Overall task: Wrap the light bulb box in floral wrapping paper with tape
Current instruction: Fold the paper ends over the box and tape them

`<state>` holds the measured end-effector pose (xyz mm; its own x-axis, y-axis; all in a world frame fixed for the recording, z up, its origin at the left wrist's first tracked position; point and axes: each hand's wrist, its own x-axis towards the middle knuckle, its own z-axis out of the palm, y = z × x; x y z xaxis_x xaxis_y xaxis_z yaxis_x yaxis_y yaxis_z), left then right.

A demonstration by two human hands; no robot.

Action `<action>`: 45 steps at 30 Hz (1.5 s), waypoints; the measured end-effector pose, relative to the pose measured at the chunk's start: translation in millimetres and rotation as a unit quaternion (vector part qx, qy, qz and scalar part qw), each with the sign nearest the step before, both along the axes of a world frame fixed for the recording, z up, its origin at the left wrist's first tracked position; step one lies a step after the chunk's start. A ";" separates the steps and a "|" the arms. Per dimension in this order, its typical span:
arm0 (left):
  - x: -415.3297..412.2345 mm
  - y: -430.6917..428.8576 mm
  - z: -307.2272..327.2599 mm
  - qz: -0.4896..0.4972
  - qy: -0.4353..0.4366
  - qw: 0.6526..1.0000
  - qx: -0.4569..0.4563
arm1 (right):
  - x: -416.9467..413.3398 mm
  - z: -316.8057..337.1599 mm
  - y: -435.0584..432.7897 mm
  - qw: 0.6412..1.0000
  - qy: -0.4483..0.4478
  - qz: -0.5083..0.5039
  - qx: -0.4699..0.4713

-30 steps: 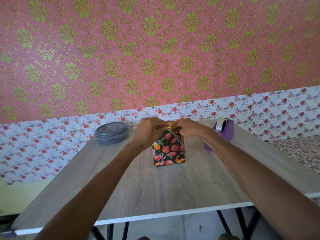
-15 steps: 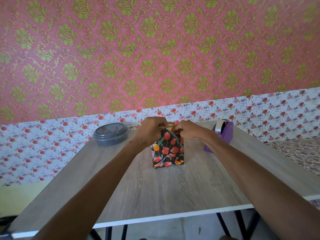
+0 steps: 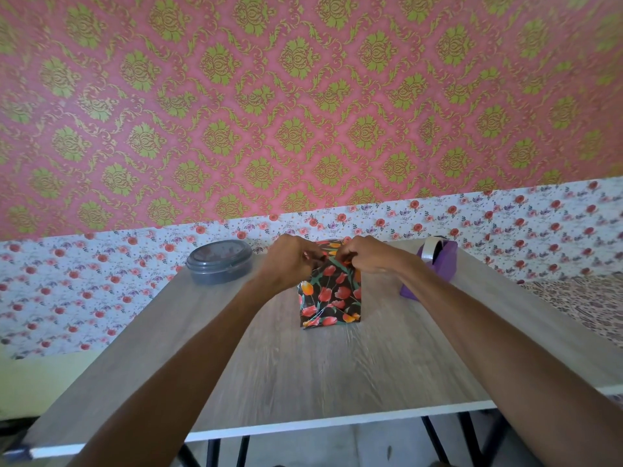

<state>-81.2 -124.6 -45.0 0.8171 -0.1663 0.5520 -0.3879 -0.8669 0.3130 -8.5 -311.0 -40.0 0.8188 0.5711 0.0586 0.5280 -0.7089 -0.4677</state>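
Standing upright toward the far middle of the wood-grain bench point(image 3: 303, 372), the light bulb box point(image 3: 332, 308) is seen covered in dark tulip-print wrapping paper point(image 3: 340, 281). The paper at the box's top is pinched from both sides. The left hand point(image 3: 290, 261) is curled on it at the box's upper left and the right hand point(image 3: 369, 256) at its upper right, with the fingertips close together above the box. A purple tape dispenser point(image 3: 438, 267) is set just right of the box, partly hidden by the right forearm. A round grey lidded container point(image 3: 219, 261) is placed well to the box's left.
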 end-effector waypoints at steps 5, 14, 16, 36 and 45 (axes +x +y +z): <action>-3.8 4.4 -2.7 -0.012 -0.030 0.999 -0.039 | -1.6 0.6 1.6 1.000 -0.003 0.003 0.000; -5.8 0.5 -9.5 -0.038 -0.056 0.996 -0.054 | -3.6 0.5 4.1 1.000 0.001 -0.003 -0.003; -3.2 -2.3 -11.6 -0.034 -0.049 0.995 -0.073 | -4.3 0.2 4.2 1.000 -0.002 -0.005 -0.002; 21.7 0.9 -14.9 -0.033 0.006 0.974 -0.224 | 7.9 3.5 -8.4 0.998 0.062 0.027 0.005; 18.9 -15.3 -12.8 -0.095 -0.034 0.975 -0.198 | 16.7 -4.7 -30.6 0.988 0.123 0.070 0.058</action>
